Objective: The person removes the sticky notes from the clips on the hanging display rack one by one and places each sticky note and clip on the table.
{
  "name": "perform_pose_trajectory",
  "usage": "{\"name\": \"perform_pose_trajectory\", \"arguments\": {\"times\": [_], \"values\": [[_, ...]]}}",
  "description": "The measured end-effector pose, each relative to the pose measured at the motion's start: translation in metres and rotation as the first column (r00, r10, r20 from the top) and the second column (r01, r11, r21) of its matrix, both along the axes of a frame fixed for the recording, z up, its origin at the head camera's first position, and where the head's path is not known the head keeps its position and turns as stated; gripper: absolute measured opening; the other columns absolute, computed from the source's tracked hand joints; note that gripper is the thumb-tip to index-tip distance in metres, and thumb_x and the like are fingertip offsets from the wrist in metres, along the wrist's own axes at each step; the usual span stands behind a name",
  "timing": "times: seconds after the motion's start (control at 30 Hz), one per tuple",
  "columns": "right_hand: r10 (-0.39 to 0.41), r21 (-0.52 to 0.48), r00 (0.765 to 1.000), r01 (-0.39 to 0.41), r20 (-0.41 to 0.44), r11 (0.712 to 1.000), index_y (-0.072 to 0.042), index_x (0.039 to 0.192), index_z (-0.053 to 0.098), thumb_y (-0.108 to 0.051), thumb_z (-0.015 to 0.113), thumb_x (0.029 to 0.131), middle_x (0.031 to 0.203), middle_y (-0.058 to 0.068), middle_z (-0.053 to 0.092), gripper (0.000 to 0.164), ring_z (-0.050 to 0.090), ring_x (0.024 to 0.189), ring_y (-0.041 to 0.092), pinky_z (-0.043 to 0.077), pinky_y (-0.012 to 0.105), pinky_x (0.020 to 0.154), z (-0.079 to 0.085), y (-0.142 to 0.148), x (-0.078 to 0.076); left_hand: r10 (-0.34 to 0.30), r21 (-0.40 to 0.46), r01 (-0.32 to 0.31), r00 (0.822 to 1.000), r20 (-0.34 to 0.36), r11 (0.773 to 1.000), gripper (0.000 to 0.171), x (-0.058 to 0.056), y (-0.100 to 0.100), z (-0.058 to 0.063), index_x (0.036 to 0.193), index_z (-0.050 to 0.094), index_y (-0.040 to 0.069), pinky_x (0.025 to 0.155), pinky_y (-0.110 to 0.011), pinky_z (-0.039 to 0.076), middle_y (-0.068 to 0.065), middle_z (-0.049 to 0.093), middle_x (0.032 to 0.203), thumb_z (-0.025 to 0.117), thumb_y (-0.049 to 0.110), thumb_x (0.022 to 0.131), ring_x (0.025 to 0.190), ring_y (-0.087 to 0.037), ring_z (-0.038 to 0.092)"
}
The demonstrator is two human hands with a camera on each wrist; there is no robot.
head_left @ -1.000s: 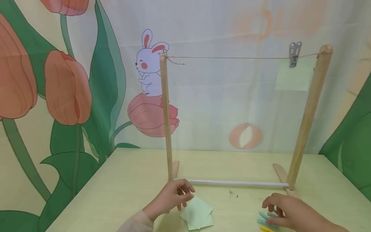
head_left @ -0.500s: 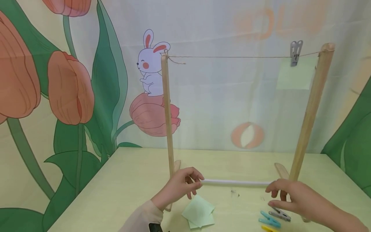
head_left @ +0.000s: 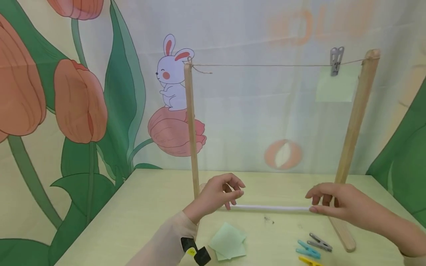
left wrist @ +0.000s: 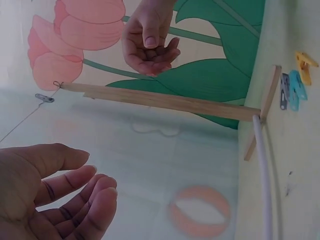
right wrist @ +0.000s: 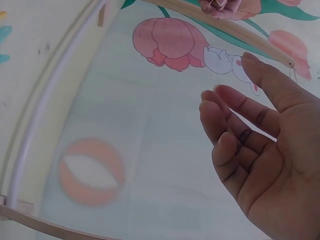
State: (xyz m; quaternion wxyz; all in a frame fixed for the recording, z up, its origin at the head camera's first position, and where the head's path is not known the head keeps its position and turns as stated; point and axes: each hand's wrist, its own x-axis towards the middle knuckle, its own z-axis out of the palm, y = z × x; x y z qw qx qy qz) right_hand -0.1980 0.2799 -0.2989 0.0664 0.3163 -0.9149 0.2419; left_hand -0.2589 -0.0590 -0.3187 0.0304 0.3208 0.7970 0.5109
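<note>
My left hand point(head_left: 221, 192) hovers by the left post of the wooden frame, fingers loosely bent and holding nothing. Across from it, my right hand point(head_left: 342, 201) is raised in front of the right post, also holding nothing; the right wrist view shows its bare palm. Below my left hand lie light green paper squares point(head_left: 227, 242), overlapping on the table. Under my right hand are a grey clothespin point(head_left: 320, 242), a blue clothespin point(head_left: 308, 250) and a yellow clothespin point(head_left: 309, 261). Another grey clothespin point(head_left: 336, 61) clips a green paper sheet point(head_left: 334, 90) to the string point(head_left: 263, 65).
The frame has a left post point(head_left: 191, 136), a right post point(head_left: 357, 114) and a white rod point(head_left: 273, 208) low between them. Its right foot point(head_left: 344, 236) points toward me. Behind stands a printed curtain point(head_left: 246, 118) at the table's point(head_left: 156, 207) far edge.
Both hands have risen and moved forward, away from the paper squares and clothespins. The clothespins on the table came into fuller view as the right hand lifted off.
</note>
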Motion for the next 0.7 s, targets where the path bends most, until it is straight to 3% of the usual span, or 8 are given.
{"name": "perform_pose_trajectory", "arguments": {"times": [0.17,0.33,0.6,0.7], "values": [[-0.063,-0.009,0.997,0.063,-0.036,0.998,-0.018,0.110,0.063,-0.020,0.065,0.092,0.087,-0.018,0.062,0.019,0.054,0.067,-0.005,0.045,0.020,0.051,0.019,0.002,0.001,-0.022,-0.014,0.022,0.999,-0.026,1.000,0.015,0.001,0.004,0.016,0.103,0.064,0.003,0.050,-0.030,0.056,-0.017,0.063,0.091,0.065,0.009,0.090,0.063,-0.022,0.064],[-0.134,-0.016,0.986,0.133,-0.098,0.991,-0.021,0.110,0.064,-0.019,0.065,0.092,0.086,-0.017,0.062,0.019,0.053,0.065,-0.003,0.043,0.020,0.051,0.039,0.004,0.002,-0.028,-0.012,0.027,0.998,-0.055,1.000,0.016,0.002,0.009,0.033,0.104,0.063,0.003,0.051,-0.030,0.057,-0.015,0.063,0.091,0.065,0.009,0.090,0.060,-0.009,0.060],[-0.223,-0.055,0.966,0.217,-0.133,0.975,-0.021,0.111,0.065,-0.019,0.064,0.093,0.080,-0.013,0.063,0.018,0.051,0.061,0.005,0.040,0.022,0.050,0.071,0.005,-0.003,-0.006,0.048,0.009,0.998,-0.058,0.999,0.016,-0.009,0.025,0.048,0.106,0.063,0.005,0.052,-0.034,0.057,-0.014,0.062,0.093,0.065,0.009,0.091,0.067,-0.026,0.064],[-0.249,-0.076,0.959,0.241,-0.133,0.968,-0.020,0.111,0.065,-0.019,0.064,0.093,0.078,-0.010,0.063,0.018,0.052,0.062,0.008,0.041,0.022,0.051,0.083,0.005,-0.007,0.017,0.076,-0.013,0.998,-0.055,0.997,0.017,-0.015,0.031,0.048,0.107,0.062,0.006,0.052,-0.033,0.058,-0.014,0.064,0.094,0.065,0.010,0.091,0.065,-0.022,0.064]]}}
